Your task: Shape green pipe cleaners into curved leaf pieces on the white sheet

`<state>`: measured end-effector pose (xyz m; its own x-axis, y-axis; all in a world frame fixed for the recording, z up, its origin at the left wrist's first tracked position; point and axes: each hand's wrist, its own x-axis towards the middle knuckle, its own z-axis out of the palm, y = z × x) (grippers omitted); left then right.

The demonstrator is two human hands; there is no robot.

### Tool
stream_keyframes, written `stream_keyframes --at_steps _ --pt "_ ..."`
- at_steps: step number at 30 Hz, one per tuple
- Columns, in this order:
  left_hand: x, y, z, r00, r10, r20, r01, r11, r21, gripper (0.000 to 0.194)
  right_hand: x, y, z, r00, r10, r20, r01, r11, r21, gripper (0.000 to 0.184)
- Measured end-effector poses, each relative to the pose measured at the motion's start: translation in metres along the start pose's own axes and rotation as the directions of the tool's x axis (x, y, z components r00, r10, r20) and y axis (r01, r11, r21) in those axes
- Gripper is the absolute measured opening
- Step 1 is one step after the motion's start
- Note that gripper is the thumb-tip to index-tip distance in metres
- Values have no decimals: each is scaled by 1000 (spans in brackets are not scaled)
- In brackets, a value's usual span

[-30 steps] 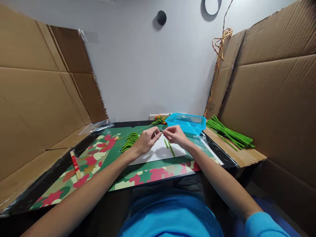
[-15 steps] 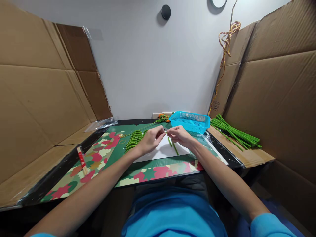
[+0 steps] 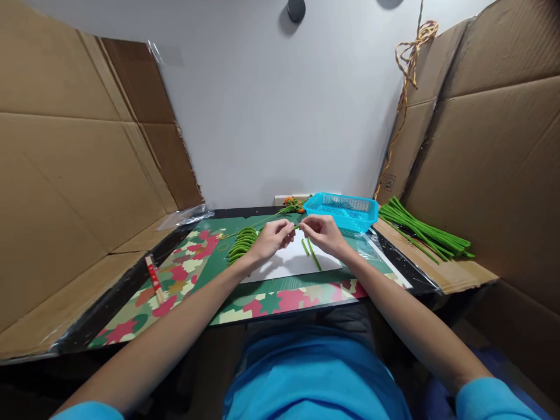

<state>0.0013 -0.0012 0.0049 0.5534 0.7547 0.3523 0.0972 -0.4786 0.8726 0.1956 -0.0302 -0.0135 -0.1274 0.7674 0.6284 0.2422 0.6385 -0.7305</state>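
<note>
My left hand (image 3: 273, 239) and my right hand (image 3: 324, 234) meet above a white sheet of paper (image 3: 284, 263), fingertips pinched. Between them runs a short green pipe cleaner (image 3: 297, 227), gripped at either end; much of it is hidden by the fingers. Two cut pieces of green pipe cleaner (image 3: 314, 255) lie on the paper below my right hand. Left of my left hand sits a row of several bent green pipe cleaner shapes (image 3: 242, 243), partly covered by that hand.
A blue plastic basket (image 3: 341, 220) stands at the back, beside orange flowers with green stems (image 3: 292, 204). On the cardboard at right lies a bundle of long green pipe cleaners (image 3: 426, 230). Red-wrapped chopsticks (image 3: 154, 277) lie at left. Cardboard walls (image 3: 494, 151) flank the table.
The view has shifted slightly. My fingertips have drawn a little apart, and more of the green pipe cleaner shows between them. The pieces on the paper stay in place.
</note>
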Motion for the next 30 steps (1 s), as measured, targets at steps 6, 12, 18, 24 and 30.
stream_keyframes --at_steps 6,12,18,24,30 --pt "-2 1 3 981 -189 52 196 930 -310 44 -4 1 -1 989 -138 -43 127 973 -194 37" --pt "-1 2 5 999 -7 -50 0 991 -130 45 -2 0 0 990 143 2 -142 983 119 38" --pt "-2 0 5 991 90 -99 -77 988 133 39 1 0 1 960 277 29 -276 931 238 35" --pt "-5 -2 4 992 92 -81 -81 989 127 38 -1 1 2 995 99 28 -100 995 30 39" --pt "-1 -5 5 989 85 -123 -73 992 100 36 -3 4 2 1000 28 -4 -28 999 -28 34"
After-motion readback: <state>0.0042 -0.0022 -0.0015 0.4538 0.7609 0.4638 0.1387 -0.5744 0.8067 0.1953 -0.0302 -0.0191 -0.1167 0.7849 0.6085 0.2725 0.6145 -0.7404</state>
